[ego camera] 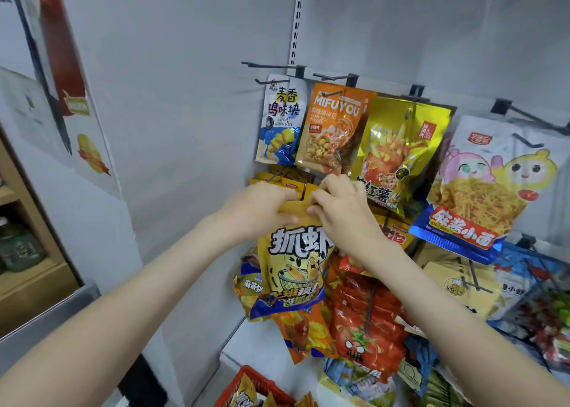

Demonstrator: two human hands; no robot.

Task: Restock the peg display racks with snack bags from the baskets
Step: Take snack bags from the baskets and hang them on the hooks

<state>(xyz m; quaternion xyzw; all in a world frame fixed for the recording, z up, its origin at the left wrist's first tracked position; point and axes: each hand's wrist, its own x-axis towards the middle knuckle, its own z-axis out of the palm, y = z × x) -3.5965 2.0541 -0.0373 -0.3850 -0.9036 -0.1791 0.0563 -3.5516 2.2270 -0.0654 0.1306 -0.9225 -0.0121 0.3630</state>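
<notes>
Two hands, left (259, 209), right (342, 211), pinch one yellow snack bag (296, 268).

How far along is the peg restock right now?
Done: the top row already carries hanging bags, such as the orange MIFUYOU bag and the gold bag. In hand: the left hand and right hand both pinch the top edge of the yellow shrimp bag, apparently threading it on a peg. Left: the red basket holds more yellow bags, and one black peg above looks bare.
</notes>
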